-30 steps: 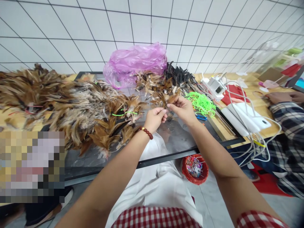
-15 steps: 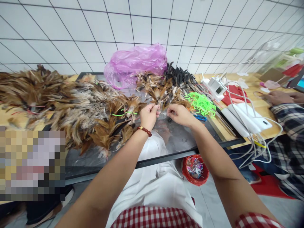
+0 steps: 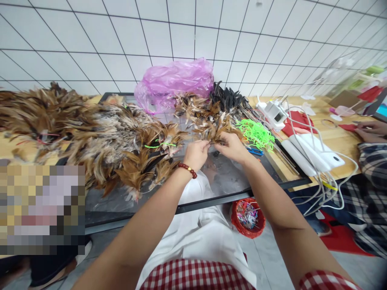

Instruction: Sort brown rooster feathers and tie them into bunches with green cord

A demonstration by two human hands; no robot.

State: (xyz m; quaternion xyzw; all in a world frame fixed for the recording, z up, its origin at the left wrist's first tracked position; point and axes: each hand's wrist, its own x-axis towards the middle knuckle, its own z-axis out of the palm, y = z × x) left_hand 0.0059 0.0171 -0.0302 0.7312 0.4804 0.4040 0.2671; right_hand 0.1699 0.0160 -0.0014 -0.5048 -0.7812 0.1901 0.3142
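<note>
My left hand (image 3: 197,154), with a beaded bracelet (image 3: 188,169) at its wrist, is closed, thumb and fingertips pinched. What lies in that pinch is too small to make out. Close beside it, my right hand (image 3: 232,147) is also closed, its fingertips at the base of some brown feathers (image 3: 221,128) that fan out beyond them. Both hands' fingertips nearly meet above the dark, clear-covered board (image 3: 223,177). To the left lies a large heap of brown and pale feathers (image 3: 113,133), with a green string (image 3: 160,145) across it.
Tangled green strings (image 3: 256,133) lie right of my hands, near a blue tool (image 3: 255,151). Behind are a purple plastic bag (image 3: 175,82) and black feathers (image 3: 229,96). White cables (image 3: 314,121) cross the right side. A red bin (image 3: 248,231) stands below; a co-worker's hand (image 3: 370,133) is far right.
My hands have come together, the left moving right and slightly nearer, until the fingertips almost touch. The co-worker's hands at the far right have shifted, with a red piece now beside them.
</note>
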